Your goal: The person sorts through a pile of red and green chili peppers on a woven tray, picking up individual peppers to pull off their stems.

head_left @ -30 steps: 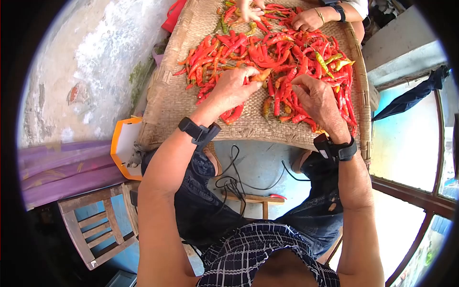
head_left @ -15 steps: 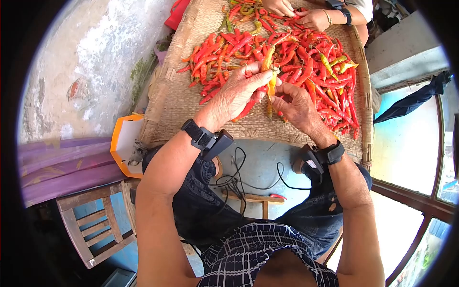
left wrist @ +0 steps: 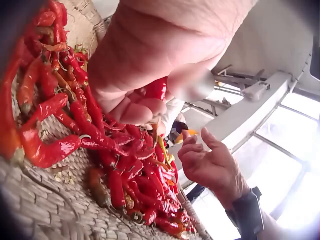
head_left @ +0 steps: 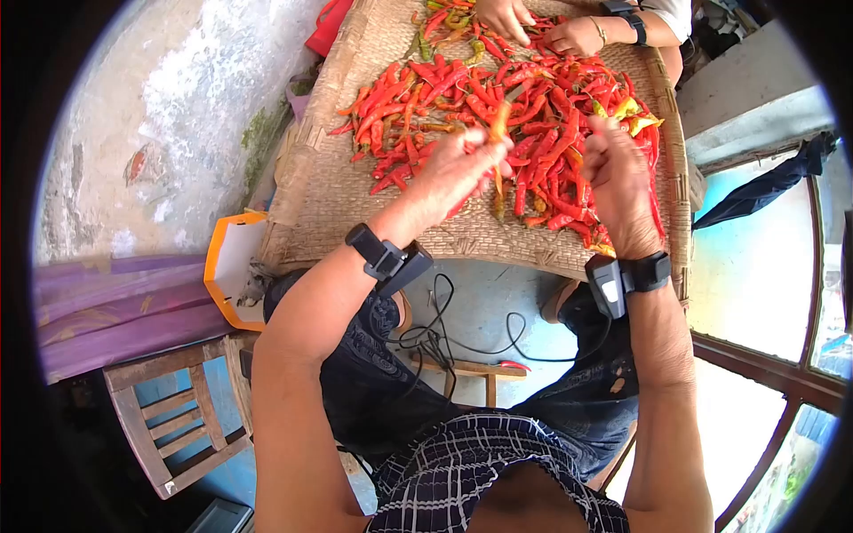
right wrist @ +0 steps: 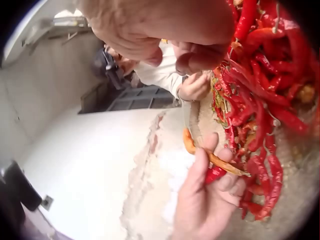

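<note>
My left hand (head_left: pixel 449 178) pinches a yellow-orange chili pepper (right wrist: pixel 222 162) between thumb and fingers, above the near part of the heap. A red chili pepper (right wrist: pixel 215 174) also sits in its palm. My right hand (head_left: pixel 620 182) is over the right side of the heap of red chili peppers (head_left: pixel 555 133). Its thumb stands apart from the loosely bent fingers in the left wrist view. Right at those fingertips shows a bit of orange-yellow (left wrist: pixel 192 132). Yellow-green chili peppers (head_left: pixel 626 108) lie just beyond this hand in the head view.
The heap lies on a woven tray (head_left: pixel 311 191) with a raised rim. Across it, another person's hands (head_left: pixel 576 35) work among peppers at the far edge. A wooden chair (head_left: pixel 187 422) is at lower left, and black cables (head_left: pixel 435 342) lie beneath the tray.
Half a second ago both hands met at the yellow peppers. Since then my right hand has moved right and away, towards the yellow-green peppers. The left keeps its pepper in nearly the same place.
</note>
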Motion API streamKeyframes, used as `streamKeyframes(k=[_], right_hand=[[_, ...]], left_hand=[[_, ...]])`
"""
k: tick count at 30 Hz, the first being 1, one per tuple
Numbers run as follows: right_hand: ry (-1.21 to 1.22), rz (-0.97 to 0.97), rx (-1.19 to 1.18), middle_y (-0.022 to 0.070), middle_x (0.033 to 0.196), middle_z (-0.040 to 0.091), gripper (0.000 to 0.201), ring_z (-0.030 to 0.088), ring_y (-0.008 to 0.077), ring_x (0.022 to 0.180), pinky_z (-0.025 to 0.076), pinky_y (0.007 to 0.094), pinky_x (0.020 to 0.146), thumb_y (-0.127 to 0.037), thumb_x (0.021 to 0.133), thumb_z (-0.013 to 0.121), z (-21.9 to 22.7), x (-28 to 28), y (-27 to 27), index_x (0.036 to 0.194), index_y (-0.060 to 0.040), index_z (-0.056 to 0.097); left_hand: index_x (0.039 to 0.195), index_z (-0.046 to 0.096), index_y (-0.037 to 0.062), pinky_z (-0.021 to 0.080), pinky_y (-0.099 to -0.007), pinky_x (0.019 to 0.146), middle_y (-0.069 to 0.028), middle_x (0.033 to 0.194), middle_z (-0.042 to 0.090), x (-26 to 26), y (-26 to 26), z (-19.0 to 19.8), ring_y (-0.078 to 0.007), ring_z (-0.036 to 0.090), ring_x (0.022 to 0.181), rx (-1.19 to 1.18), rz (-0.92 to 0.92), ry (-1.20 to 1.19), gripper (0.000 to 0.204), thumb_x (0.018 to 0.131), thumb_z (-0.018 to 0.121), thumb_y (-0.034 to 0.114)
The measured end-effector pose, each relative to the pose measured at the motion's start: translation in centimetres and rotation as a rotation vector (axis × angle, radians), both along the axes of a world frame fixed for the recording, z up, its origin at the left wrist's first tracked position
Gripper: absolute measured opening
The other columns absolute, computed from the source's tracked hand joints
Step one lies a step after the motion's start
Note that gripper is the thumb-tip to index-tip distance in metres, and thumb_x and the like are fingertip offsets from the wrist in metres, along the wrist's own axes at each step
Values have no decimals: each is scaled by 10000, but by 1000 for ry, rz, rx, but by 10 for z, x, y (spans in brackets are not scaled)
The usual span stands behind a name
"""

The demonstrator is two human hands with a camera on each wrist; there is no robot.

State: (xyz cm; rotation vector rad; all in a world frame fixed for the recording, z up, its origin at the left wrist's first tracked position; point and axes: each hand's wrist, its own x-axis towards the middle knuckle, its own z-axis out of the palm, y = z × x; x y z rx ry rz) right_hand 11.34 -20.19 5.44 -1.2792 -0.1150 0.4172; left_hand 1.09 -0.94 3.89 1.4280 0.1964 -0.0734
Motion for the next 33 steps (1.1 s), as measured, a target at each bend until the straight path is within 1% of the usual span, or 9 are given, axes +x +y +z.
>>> streamKeyframes(k=[3,7,13,17,22,24,27,30,33], right_hand=[[-70,283,-342,13,677,593,265,470,65,533,396,225,468,-281,915,577,11,-35,16,869,-23,623],[-177,368,-353,14,668,588,252,452,51,526,377,218,444,-253,920,565,-10,-32,20,844,-21,624],[-407,504,-474,8,687,595,236,532,68,598,429,241,506,-220,914,561,0,-28,17,906,5,631],[-311,548,-626,-1,680,573,206,526,80,646,431,254,567,-181,898,579,1,-33,17,928,16,633],[-274,218,-458,-23,642,528,213,436,56,534,352,219,470,-204,908,562,16,-7,6,809,-20,607],[-531,94,-644,2,637,567,204,475,76,532,377,226,470,-211,904,560,21,18,-14,854,-24,622],[-1166,-375,-1080,153,893,627,299,601,296,820,488,397,710,-184,865,584,17,41,-33,1120,-29,571],[-1301,-340,-1095,182,1066,586,366,536,364,1007,458,441,825,-173,846,595,11,35,-31,1177,-35,526],[-1454,83,-1134,165,1032,575,418,532,325,981,464,431,815,-141,809,611,0,24,-19,1205,-49,514]], left_hand=[[1008,610,36,407,-189,529,-6,776,608,-5,-16,-1,-33,469,587,180,-154,-4,276,929,535,289],[951,610,27,414,-219,525,7,761,605,-6,-19,-12,-47,488,588,466,-322,23,295,918,543,312],[968,606,31,442,-217,548,-6,769,611,0,-13,-10,-45,498,604,332,-202,-26,295,910,546,314],[943,598,25,444,-247,552,-27,720,615,0,-9,-15,-73,519,591,584,-246,-57,264,907,541,281],[922,606,18,453,-363,658,-103,824,627,2,-3,-14,-213,584,733,921,-70,-220,175,869,562,179],[919,625,31,434,-413,817,-137,1008,576,6,1,-23,-311,518,977,1107,21,-493,128,836,586,121],[913,632,37,433,-419,841,-120,1019,549,4,4,-37,-301,496,1002,1260,-76,-602,132,791,602,78],[902,640,48,433,-422,815,-112,1007,536,1,8,-39,-295,489,1004,1438,-289,-494,157,748,608,47],[878,640,55,431,-420,781,-104,952,533,2,6,-36,-287,484,1002,1445,-336,-384,155,727,611,35]])
